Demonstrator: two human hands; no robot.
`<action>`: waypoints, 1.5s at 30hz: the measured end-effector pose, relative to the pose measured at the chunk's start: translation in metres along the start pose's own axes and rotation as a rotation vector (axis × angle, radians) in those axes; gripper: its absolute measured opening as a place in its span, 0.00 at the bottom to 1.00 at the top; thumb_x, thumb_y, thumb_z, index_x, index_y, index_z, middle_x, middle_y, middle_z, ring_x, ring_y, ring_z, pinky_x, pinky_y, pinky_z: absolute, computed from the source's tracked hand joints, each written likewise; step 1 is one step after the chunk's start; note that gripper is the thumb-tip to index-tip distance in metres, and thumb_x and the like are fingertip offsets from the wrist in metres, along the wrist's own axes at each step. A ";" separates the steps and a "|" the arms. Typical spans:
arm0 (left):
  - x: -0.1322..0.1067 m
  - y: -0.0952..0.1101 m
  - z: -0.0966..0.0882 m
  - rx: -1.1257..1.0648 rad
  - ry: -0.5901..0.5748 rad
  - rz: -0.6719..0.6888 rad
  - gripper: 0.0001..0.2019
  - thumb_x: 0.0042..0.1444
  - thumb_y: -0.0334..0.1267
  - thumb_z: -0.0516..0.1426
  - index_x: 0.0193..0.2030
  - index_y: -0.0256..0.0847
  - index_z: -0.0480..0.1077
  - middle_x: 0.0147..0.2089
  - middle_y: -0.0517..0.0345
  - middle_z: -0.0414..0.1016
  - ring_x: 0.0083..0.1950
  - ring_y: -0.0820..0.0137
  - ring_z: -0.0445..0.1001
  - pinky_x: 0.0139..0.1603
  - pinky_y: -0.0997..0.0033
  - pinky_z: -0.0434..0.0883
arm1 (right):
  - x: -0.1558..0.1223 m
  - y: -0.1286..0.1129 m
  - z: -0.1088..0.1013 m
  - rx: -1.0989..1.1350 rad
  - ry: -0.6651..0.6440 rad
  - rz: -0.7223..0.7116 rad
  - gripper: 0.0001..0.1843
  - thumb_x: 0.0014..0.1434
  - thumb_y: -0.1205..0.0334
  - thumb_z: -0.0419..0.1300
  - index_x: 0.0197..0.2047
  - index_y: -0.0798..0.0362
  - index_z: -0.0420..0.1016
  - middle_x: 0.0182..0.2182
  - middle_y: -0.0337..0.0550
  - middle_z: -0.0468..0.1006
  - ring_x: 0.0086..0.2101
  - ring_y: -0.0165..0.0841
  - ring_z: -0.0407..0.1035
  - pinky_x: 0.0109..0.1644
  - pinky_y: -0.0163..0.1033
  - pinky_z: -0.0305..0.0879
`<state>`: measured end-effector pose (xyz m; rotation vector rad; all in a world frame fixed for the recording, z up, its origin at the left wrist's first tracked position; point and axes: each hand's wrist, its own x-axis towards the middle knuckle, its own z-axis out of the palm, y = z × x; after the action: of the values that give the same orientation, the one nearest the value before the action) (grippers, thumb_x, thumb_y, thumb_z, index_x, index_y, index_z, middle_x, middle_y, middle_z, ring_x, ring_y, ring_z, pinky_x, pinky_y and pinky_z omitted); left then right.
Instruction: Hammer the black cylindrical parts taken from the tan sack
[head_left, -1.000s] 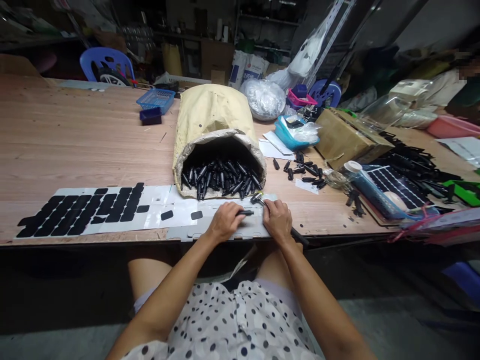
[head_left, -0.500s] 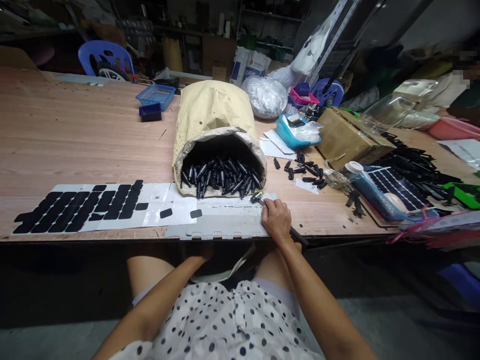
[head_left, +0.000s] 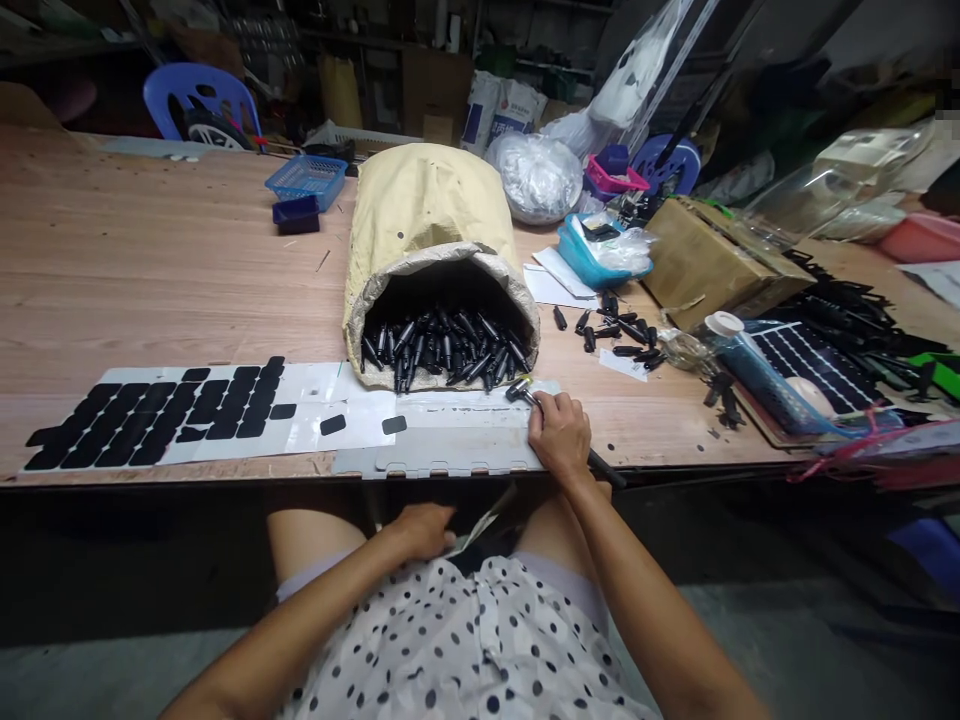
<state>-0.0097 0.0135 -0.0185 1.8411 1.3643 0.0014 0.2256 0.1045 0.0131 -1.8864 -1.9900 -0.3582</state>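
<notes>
Down off the table goes my left hand [head_left: 424, 530]: a second ago it sat by the right one, pinching a black part; now it lies in my lap below the table [head_left: 187, 280] edge. Its fingers are curled, with the tips against a pale strip [head_left: 480, 522] that hangs between my knees. I cannot tell whether they grip anything.

My right hand [head_left: 559, 438] has stayed where it was, clenched round the tool [head_left: 519, 393]. The tool's metal head pokes out ahead of my knuckles and its dark handle runs back past the table edge. The hand rests at the right end of the grey board [head_left: 442, 445], which lies along the near edge of the table.

Just beyond the tool's head lies the sack [head_left: 427, 215], on its side with its mouth towards me and full of black parts [head_left: 442, 355]. To the left of the board lies a white sheet [head_left: 315, 400] covered in black pads [head_left: 150, 415].
</notes>
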 end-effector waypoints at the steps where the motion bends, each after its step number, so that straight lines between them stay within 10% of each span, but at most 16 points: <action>1: -0.009 0.010 -0.011 0.017 -0.174 0.097 0.16 0.47 0.47 0.64 0.42 0.47 0.79 0.39 0.55 0.83 0.41 0.60 0.79 0.42 0.65 0.73 | 0.000 0.000 0.000 -0.003 0.005 -0.005 0.13 0.63 0.65 0.53 0.47 0.51 0.77 0.35 0.47 0.71 0.38 0.40 0.60 0.39 0.41 0.51; 4: -0.020 0.040 -0.058 -0.083 -0.498 0.372 0.16 0.55 0.52 0.61 0.45 0.48 0.79 0.36 0.60 0.82 0.35 0.68 0.77 0.37 0.73 0.70 | 0.000 0.001 0.000 -0.004 0.015 -0.009 0.14 0.62 0.65 0.53 0.47 0.51 0.77 0.35 0.48 0.71 0.38 0.40 0.61 0.39 0.42 0.51; 9: 0.033 0.075 -0.131 0.031 0.515 0.121 0.16 0.65 0.50 0.53 0.44 0.40 0.74 0.41 0.51 0.79 0.40 0.65 0.76 0.39 0.70 0.69 | 0.001 0.001 0.002 0.005 0.010 -0.009 0.14 0.62 0.65 0.53 0.47 0.51 0.76 0.35 0.48 0.71 0.38 0.41 0.60 0.40 0.42 0.51; 12: 0.074 0.082 -0.146 0.105 0.765 -0.108 0.18 0.63 0.51 0.56 0.51 0.39 0.69 0.48 0.45 0.78 0.47 0.58 0.77 0.44 0.66 0.70 | 0.002 0.001 0.002 0.010 0.021 -0.005 0.13 0.62 0.65 0.53 0.47 0.51 0.76 0.35 0.48 0.71 0.39 0.41 0.60 0.40 0.42 0.51; 18: 0.083 0.075 -0.145 0.166 0.648 -0.234 0.13 0.63 0.39 0.57 0.53 0.41 0.68 0.49 0.45 0.78 0.50 0.54 0.78 0.48 0.62 0.70 | 0.003 -0.001 0.003 0.022 0.009 0.005 0.14 0.62 0.65 0.52 0.47 0.51 0.76 0.35 0.48 0.71 0.39 0.41 0.60 0.40 0.42 0.51; 30: 0.066 0.051 -0.088 0.014 0.570 0.178 0.05 0.54 0.36 0.65 0.37 0.44 0.75 0.42 0.57 0.75 0.49 0.61 0.73 0.52 0.63 0.69 | 0.003 -0.004 -0.002 0.067 -0.008 0.066 0.13 0.62 0.66 0.54 0.45 0.52 0.78 0.37 0.49 0.73 0.40 0.40 0.62 0.43 0.42 0.53; 45: 0.076 0.043 -0.085 -0.022 0.579 0.208 0.08 0.54 0.39 0.65 0.41 0.47 0.81 0.41 0.58 0.75 0.48 0.62 0.72 0.52 0.63 0.69 | -0.029 0.009 -0.022 0.324 0.025 0.154 0.16 0.68 0.59 0.47 0.42 0.51 0.75 0.37 0.47 0.75 0.38 0.37 0.67 0.41 0.40 0.63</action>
<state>0.0177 0.1219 0.0297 2.0417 1.5259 0.7016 0.2374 0.0698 0.0202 -1.8001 -1.7491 -0.0135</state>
